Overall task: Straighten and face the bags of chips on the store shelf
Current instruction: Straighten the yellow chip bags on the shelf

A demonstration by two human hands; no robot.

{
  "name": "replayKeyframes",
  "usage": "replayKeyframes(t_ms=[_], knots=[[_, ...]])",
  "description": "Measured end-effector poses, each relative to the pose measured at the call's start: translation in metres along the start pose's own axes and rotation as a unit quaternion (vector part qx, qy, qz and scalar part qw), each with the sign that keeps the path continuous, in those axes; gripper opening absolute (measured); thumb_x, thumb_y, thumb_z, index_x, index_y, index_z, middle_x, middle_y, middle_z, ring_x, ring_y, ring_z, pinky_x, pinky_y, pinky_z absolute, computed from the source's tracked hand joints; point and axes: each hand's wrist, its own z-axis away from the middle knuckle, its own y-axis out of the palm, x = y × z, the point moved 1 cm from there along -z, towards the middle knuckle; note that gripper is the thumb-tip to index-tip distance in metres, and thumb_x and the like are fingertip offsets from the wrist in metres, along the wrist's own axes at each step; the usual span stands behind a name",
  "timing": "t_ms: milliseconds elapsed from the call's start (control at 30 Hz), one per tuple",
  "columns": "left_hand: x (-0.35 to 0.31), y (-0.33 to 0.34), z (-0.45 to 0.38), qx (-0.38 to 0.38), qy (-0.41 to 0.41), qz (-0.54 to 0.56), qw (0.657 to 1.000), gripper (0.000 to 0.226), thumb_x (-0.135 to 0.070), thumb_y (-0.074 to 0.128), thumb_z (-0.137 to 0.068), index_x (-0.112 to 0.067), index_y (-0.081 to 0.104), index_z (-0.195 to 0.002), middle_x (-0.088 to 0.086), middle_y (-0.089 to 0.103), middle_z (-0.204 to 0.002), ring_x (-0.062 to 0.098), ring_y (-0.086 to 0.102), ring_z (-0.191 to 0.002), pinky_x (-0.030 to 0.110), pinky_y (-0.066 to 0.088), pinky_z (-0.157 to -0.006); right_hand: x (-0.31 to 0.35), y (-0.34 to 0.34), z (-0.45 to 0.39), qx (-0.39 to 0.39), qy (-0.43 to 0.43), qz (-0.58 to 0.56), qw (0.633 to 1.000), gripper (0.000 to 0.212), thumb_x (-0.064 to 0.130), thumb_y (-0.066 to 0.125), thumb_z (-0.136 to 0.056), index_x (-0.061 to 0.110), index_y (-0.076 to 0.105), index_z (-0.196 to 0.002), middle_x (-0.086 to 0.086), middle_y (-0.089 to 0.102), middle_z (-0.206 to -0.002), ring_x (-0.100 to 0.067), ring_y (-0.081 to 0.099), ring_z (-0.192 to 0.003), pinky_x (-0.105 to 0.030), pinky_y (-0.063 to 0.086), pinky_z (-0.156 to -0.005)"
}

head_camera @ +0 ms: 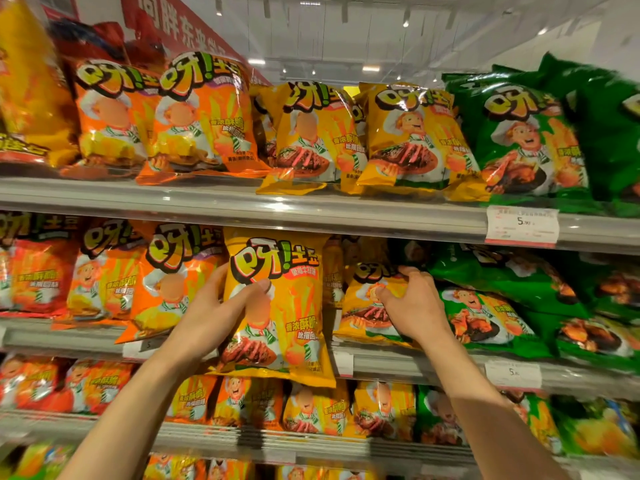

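My left hand grips a yellow chip bag by its left edge, thumb across the front. That bag is upright and out in front of the second shelf, its bottom hanging over the shelf edge. My right hand holds the top of a second yellow bag, which leans back on that shelf. Orange bags stand to the left and green bags lie tilted to the right.
The top shelf carries orange, yellow and green bags facing forward. A price tag hangs on its rail, another price tag below. Lower shelves hold more bags of the same kinds.
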Motion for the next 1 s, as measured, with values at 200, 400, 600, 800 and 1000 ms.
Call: replayKeyframes(t_ms=[200,400,600,800,1000], knots=[[-0.002,-0.001,-0.002,-0.004,-0.008,0.010,1.000,0.041,-0.044,0.064,-0.092,-0.043,0.038,-0.124,-0.038,0.041,-0.102,-0.002,0.047,-0.105,0.017,0.036,-0.084,0.005,0.003,0.005,-0.017,-0.033,-0.008,0.999,0.055,0.039,0.063,-0.094,0.019,0.047,-0.143,-0.008,0.040,-0.147,-0.032,0.054,-0.123,-0.039,0.043,-0.100],[0.002,-0.004,-0.006,-0.010,-0.006,0.010,1.000,0.057,-0.051,0.065,-0.089,-0.043,0.038,-0.138,-0.030,0.047,-0.122,0.006,0.041,-0.120,0.031,0.032,-0.099,0.020,0.017,0.007,-0.002,-0.060,-0.011,0.998,0.051,0.039,0.060,-0.096,0.025,0.047,-0.143,-0.006,0.040,-0.145,-0.032,0.054,-0.122,-0.038,0.043,-0.099],[0.006,-0.003,-0.007,0.000,-0.011,0.005,1.000,0.055,-0.053,0.066,-0.087,-0.041,0.044,-0.136,-0.022,0.052,-0.125,0.006,0.048,-0.119,0.028,0.036,-0.094,0.006,0.010,0.008,-0.074,-0.075,0.013,0.994,0.048,0.035,0.059,-0.097,0.022,0.046,-0.141,-0.006,0.034,-0.146,-0.033,0.057,-0.117,-0.037,0.045,-0.091],[0.008,0.000,-0.008,0.003,-0.007,0.007,1.000,0.057,-0.055,0.068,-0.085,-0.042,0.048,-0.136,-0.023,0.056,-0.131,0.005,0.053,-0.120,0.031,0.041,-0.096,0.003,0.033,-0.013,-0.098,-0.148,0.019,0.984,0.056,0.037,0.054,-0.098,0.015,0.036,-0.146,-0.015,0.024,-0.154,-0.040,0.046,-0.128,-0.048,0.044,-0.104],[0.007,0.002,-0.008,0.004,-0.001,0.004,1.000,0.060,-0.055,0.068,-0.084,-0.039,0.049,-0.138,-0.021,0.059,-0.129,-0.003,0.055,-0.113,0.023,0.045,-0.089,-0.011,0.056,-0.036,-0.015,-0.096,0.141,0.985,0.078,0.066,0.030,-0.097,0.022,0.008,-0.158,-0.015,-0.005,-0.164,-0.040,0.012,-0.149,-0.057,0.019,-0.119]])
